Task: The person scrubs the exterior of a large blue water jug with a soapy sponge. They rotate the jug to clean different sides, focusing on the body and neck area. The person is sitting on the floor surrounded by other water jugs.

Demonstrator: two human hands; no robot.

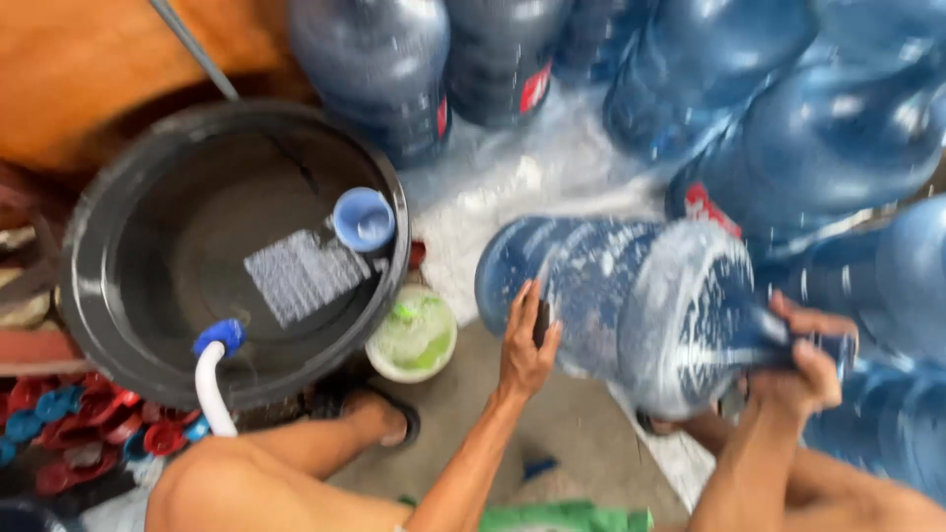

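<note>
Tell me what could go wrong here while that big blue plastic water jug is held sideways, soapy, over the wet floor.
The large blue plastic water jug lies on its side, foam-streaked; the right hand grips its neck and the left hand only rests open on the base, so it may slip. If it drops, it could strike the sandalled foot or the small white bowl of green soap. The wet grey floor looks slippery.

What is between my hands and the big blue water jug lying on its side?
Nothing visible. The left hand presses flat against the base end of the big blue plastic water jug, apparently with a small dark object under the palm. The right hand grips its neck end directly.
</note>
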